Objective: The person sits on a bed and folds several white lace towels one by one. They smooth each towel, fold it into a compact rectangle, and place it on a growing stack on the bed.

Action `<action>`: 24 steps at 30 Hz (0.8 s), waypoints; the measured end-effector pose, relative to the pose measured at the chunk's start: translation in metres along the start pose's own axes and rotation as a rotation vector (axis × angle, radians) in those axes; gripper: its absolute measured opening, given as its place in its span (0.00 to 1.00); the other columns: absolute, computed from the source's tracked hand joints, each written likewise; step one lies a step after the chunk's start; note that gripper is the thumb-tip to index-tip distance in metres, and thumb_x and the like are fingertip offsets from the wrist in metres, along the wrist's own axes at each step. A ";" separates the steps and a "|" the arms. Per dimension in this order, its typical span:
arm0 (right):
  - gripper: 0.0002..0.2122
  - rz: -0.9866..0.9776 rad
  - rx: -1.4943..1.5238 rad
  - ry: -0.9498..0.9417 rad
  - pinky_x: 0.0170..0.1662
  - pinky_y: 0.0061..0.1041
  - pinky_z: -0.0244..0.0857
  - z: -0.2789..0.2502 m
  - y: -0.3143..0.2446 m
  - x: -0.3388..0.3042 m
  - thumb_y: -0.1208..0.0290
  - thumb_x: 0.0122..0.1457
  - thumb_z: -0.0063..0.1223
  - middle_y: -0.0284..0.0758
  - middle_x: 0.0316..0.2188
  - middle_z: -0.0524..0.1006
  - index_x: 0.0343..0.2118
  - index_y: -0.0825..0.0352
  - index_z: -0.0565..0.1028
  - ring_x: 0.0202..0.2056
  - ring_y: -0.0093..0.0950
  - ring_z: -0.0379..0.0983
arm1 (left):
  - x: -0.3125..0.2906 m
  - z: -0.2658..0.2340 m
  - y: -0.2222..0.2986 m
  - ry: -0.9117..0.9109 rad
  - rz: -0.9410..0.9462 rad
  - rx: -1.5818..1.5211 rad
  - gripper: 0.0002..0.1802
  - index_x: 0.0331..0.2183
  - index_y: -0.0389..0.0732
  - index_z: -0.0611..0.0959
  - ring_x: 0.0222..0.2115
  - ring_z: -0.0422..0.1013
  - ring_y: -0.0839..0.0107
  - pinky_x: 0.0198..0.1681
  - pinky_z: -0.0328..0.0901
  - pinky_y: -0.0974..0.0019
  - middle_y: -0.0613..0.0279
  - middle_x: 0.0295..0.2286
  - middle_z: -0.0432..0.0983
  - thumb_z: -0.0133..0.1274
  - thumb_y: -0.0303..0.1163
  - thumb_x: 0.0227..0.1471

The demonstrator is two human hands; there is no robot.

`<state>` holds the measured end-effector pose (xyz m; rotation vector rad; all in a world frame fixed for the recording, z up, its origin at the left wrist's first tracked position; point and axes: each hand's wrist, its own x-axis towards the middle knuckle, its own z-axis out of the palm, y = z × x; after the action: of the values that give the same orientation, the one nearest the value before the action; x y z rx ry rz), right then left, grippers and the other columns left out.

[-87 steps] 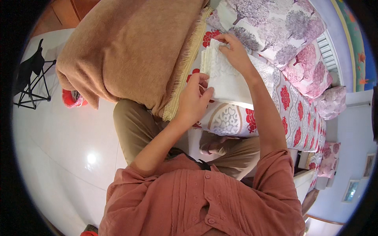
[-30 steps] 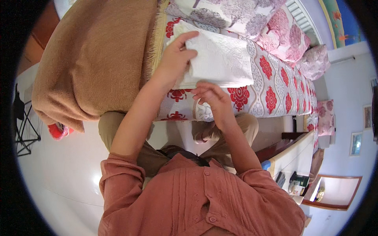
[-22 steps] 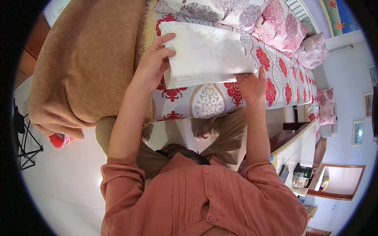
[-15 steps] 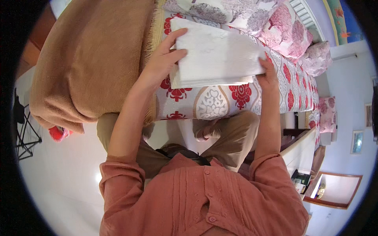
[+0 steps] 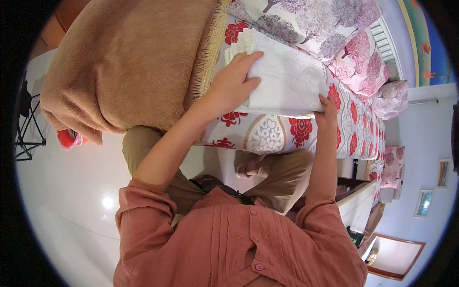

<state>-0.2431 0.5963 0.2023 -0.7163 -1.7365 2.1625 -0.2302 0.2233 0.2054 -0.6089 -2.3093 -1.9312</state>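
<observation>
A folded white cloth [image 5: 289, 76] lies on the patterned cover, its layered edges showing at the left end. My left hand [image 5: 236, 81] rests on its left part, palm down, with thumb and fingers stretched out and apart. At the cloth's near right corner, my right hand [image 5: 327, 112] holds the edge with bent fingers; part of this grip is hidden. Beneath the cloth is a white cover [image 5: 267, 136] with red and grey ornaments.
A brown fringed blanket [image 5: 129, 62] drapes over the left side. Tree-print pillows [image 5: 315, 21] line the far side. A black folding-frame stand [image 5: 29, 129] is on the floor at left. A white surface [image 5: 358, 203] stands to my right, near a framed mirror [image 5: 397, 256].
My left hand has moved farther over the cloth from its left edge. The cloth is now turned slightly, its layers fanned at the far left corner. The whole view has shifted.
</observation>
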 end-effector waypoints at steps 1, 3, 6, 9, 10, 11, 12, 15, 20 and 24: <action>0.26 -0.002 0.001 -0.013 0.57 0.48 0.65 0.000 0.000 0.002 0.83 0.57 0.48 0.45 0.52 0.72 0.60 0.73 0.61 0.52 0.42 0.71 | -0.001 -0.001 0.001 0.015 0.012 0.022 0.31 0.59 0.40 0.69 0.47 0.68 0.63 0.51 0.63 0.66 0.52 0.50 0.70 0.55 0.30 0.53; 0.25 -0.006 0.004 -0.036 0.56 0.47 0.66 -0.002 0.001 0.004 0.83 0.57 0.48 0.45 0.51 0.73 0.59 0.74 0.62 0.51 0.42 0.72 | -0.001 0.001 0.000 0.059 0.032 0.018 0.31 0.59 0.40 0.69 0.45 0.69 0.64 0.49 0.64 0.66 0.53 0.50 0.70 0.55 0.30 0.53; 0.24 0.009 -0.040 -0.039 0.55 0.45 0.68 0.001 -0.001 0.003 0.83 0.58 0.48 0.46 0.51 0.73 0.59 0.74 0.63 0.50 0.41 0.72 | -0.001 0.006 -0.011 0.153 -0.017 -0.112 0.30 0.57 0.39 0.70 0.40 0.73 0.64 0.45 0.67 0.65 0.53 0.47 0.72 0.56 0.31 0.53; 0.25 0.002 -0.084 0.000 0.53 0.45 0.69 0.007 -0.002 -0.001 0.83 0.57 0.49 0.45 0.50 0.73 0.59 0.74 0.62 0.49 0.40 0.73 | 0.004 0.002 -0.022 0.229 -0.144 -0.244 0.28 0.53 0.38 0.72 0.36 0.75 0.61 0.42 0.68 0.61 0.53 0.41 0.76 0.57 0.35 0.51; 0.24 -0.005 -0.117 0.008 0.54 0.43 0.69 0.005 -0.003 -0.005 0.82 0.57 0.50 0.45 0.50 0.73 0.58 0.74 0.63 0.49 0.39 0.73 | 0.004 -0.005 -0.028 0.243 -0.142 -0.211 0.26 0.51 0.38 0.73 0.34 0.75 0.63 0.41 0.69 0.61 0.54 0.39 0.76 0.58 0.36 0.51; 0.24 -0.011 -0.150 0.012 0.54 0.41 0.68 0.003 -0.003 -0.008 0.82 0.57 0.51 0.46 0.50 0.73 0.58 0.75 0.64 0.49 0.38 0.73 | 0.004 -0.014 -0.032 0.260 -0.140 -0.176 0.25 0.49 0.37 0.74 0.33 0.76 0.64 0.40 0.69 0.62 0.55 0.38 0.77 0.58 0.36 0.51; 0.23 -0.017 -0.182 0.016 0.54 0.40 0.68 0.001 -0.004 -0.012 0.81 0.57 0.52 0.46 0.49 0.74 0.57 0.75 0.65 0.49 0.38 0.73 | 0.004 -0.022 -0.035 0.233 -0.182 -0.232 0.19 0.44 0.35 0.76 0.29 0.74 0.69 0.37 0.68 0.65 0.57 0.33 0.78 0.58 0.34 0.52; 0.23 -0.290 -0.658 0.096 0.56 0.35 0.64 -0.026 0.001 -0.018 0.77 0.57 0.56 0.40 0.51 0.72 0.56 0.71 0.68 0.52 0.34 0.70 | 0.002 -0.034 -0.038 -0.008 -0.227 -0.464 0.16 0.42 0.34 0.76 0.26 0.72 0.75 0.33 0.67 0.69 0.60 0.28 0.78 0.56 0.31 0.53; 0.20 -0.761 -0.909 -0.321 0.55 0.29 0.63 0.063 0.005 -0.123 0.77 0.55 0.60 0.35 0.51 0.75 0.52 0.66 0.74 0.52 0.28 0.71 | -0.009 -0.032 -0.030 -0.079 -0.301 -0.433 0.14 0.41 0.32 0.76 0.25 0.70 0.77 0.30 0.66 0.72 0.61 0.26 0.77 0.56 0.28 0.53; 0.27 -1.158 -1.212 -0.671 0.60 0.34 0.59 0.125 0.015 -0.161 0.77 0.49 0.63 0.38 0.56 0.73 0.55 0.64 0.72 0.57 0.38 0.67 | -0.011 -0.030 -0.036 -0.106 -0.334 -0.525 0.16 0.41 0.31 0.74 0.25 0.70 0.76 0.30 0.66 0.71 0.59 0.26 0.77 0.57 0.28 0.52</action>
<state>-0.1737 0.4077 0.2402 0.8418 -2.6653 0.4272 -0.2383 0.1870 0.1752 -0.3750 -2.0579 -2.7608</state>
